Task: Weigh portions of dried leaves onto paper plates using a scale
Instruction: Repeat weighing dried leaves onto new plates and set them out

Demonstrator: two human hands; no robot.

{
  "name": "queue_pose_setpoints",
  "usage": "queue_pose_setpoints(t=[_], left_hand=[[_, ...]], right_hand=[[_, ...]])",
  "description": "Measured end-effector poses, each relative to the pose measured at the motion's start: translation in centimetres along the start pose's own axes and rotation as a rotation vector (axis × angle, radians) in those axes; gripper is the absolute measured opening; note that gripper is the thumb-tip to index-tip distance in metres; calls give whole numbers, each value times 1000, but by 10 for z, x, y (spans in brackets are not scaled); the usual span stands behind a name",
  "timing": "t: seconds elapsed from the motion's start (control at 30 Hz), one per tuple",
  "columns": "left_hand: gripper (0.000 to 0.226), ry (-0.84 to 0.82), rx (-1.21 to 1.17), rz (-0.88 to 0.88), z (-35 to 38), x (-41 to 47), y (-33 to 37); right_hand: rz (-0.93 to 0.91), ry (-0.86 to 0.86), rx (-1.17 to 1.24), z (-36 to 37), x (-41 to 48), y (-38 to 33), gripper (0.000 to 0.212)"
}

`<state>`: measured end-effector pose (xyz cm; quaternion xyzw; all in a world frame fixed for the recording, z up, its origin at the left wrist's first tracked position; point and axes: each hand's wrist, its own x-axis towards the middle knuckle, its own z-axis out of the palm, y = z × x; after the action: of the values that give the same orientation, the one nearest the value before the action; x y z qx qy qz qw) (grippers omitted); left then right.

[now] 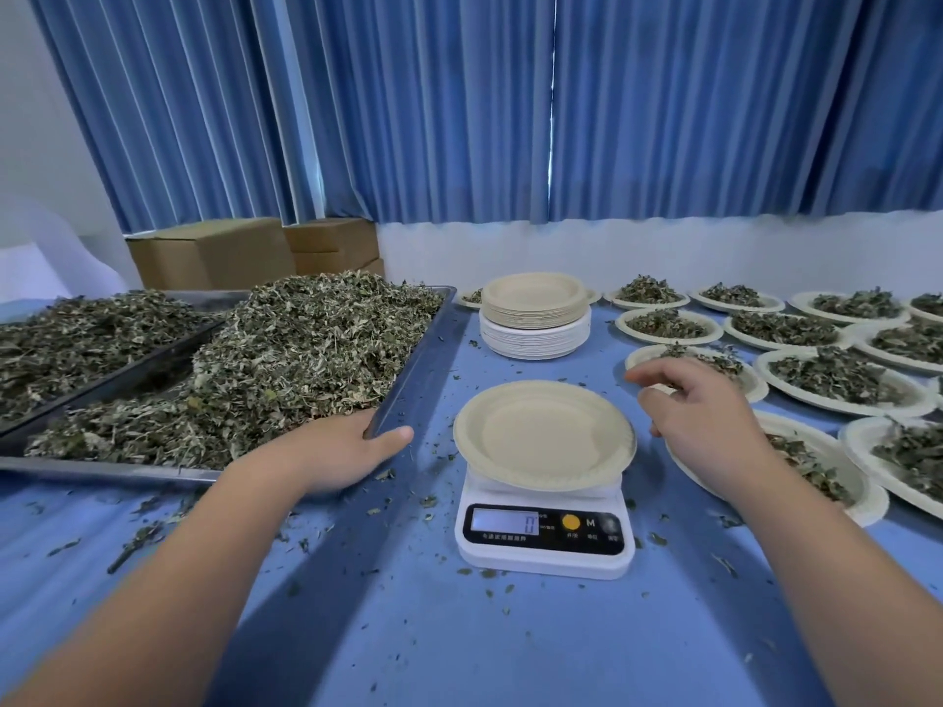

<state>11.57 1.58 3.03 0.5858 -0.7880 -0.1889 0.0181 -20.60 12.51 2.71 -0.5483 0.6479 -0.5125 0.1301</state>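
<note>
On my remote feed, pleated blue curtains (459,104) cover the whole back of the room. A thin line of daylight (551,94) shows at a gap between two panels. Below them runs a plain white wall (663,247). Brown cardboard boxes (214,252) stand at its left end. A blue table (408,630) fills the foreground.

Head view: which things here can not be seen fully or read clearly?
Head view throughout.
- Fingers of the left hand: hidden behind its own back at the tray corner; grip unclear.
- Small labels on the scale: too small to read.
- The filled plate under the right hand: partly covered by hand and forearm.
- The edge plate at far right: cut by the frame edge.
- The rear plate: mostly hidden behind the plate stack.
</note>
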Motion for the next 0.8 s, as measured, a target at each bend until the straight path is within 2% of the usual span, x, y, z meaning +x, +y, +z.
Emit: queue_pose_setpoints(t=[0.13, 0.27, 0.37, 0.63, 0.8], left_hand=[[85, 57, 190, 56, -3, -17, -5], [75, 202, 234, 106, -2, -28, -14], [62, 248, 183, 111, -2, -31, -18], [17, 346, -134, 133, -10, -20, -28], [16, 460, -186, 137, -17, -9, -31]], right_hand=[[17, 8, 7, -1, -1, -1, 31], [15, 20, 18, -1, -2, -1, 34], [23, 34, 22, -1, -2, 1, 33], [22, 45, 5, -1, -1, 2, 31], [38, 48, -8, 0, 0, 2, 30]])
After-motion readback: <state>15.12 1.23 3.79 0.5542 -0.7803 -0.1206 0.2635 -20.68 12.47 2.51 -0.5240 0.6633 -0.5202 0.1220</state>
